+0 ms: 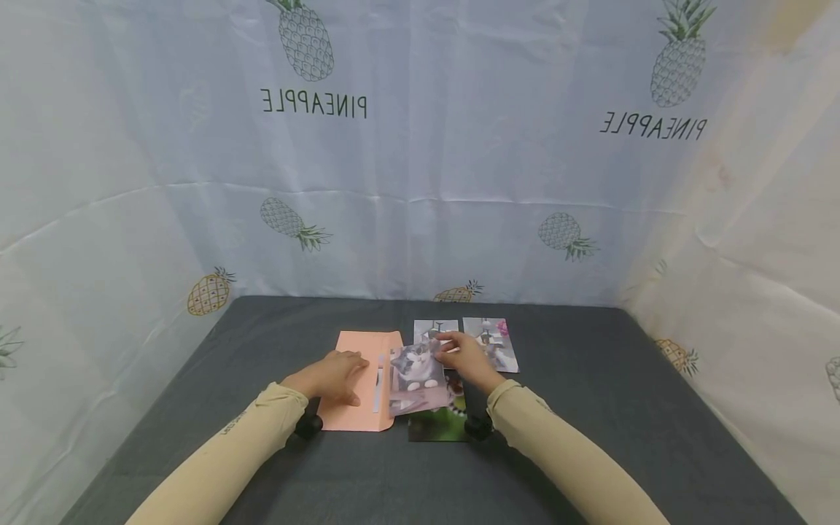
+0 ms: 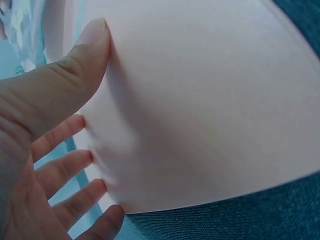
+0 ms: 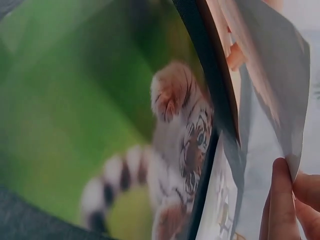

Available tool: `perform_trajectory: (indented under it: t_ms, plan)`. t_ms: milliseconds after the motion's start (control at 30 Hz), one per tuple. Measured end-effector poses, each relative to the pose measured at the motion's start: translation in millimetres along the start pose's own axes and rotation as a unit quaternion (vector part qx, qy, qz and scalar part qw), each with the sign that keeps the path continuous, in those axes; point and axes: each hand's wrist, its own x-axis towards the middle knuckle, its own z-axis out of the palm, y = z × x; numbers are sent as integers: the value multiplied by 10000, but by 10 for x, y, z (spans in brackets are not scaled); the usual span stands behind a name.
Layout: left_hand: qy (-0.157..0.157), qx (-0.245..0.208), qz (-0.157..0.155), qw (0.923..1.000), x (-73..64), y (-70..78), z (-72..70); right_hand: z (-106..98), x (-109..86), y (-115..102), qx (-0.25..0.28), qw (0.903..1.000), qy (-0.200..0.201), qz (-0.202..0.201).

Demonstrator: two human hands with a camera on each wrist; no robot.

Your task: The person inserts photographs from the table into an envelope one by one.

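Observation:
A peach-coloured paper envelope lies flat on the table, its opening towards the right. My left hand rests on it, fingers spread; in the left wrist view the thumb and fingertips touch the envelope's surface. With thumb and fingers, my right hand pinches the upper right edge of a cat photo. That photo is raised and tilted, its left edge over the envelope's opening side. Partly beneath it lies a tiger photo with a green background, seen large in the right wrist view.
Behind the right hand lie two more photos, one partly covered and one further right. A dark cloth covers the table. A white curtain printed with pineapples surrounds the back and sides.

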Motion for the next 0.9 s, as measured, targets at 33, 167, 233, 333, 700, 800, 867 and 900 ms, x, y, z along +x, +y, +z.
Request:
perform_trajectory:
  t_ms: [33, 167, 233, 333, 700, 800, 867, 900]
  plan:
    - [8, 4, -6, 10000, -1, 4, -3, 13, 6, -10, -63, 10000, -14, -55]
    - [0, -10, -49, 10000, 2, 5, -8, 64, 28, -52, -167, 9998, -81, -69]
    - [-23, 15, -56, 10000, 6, -1, -5, 83, 46, -63, -246, 9996, -111, -48]
    - [-48, 35, -40, 10000, 14, -14, 0, 108, 74, -74, -309, 9994, -146, 13]
    - [-35, 0, 18, 10000, 31, -32, 1, 142, 210, -109, -76, 9993, -122, 350]
    - [-63, -3, -51, 10000, 37, -35, 3, 148, 235, -139, -49, 9988, -152, 462]
    - [-92, -23, -91, 9999, 37, -37, 2, 156, 249, -163, -66, 9986, -161, 509]
    - [-101, -44, -93, 9999, 39, -38, 2, 161, 257, -172, -110, 9986, -173, 490]
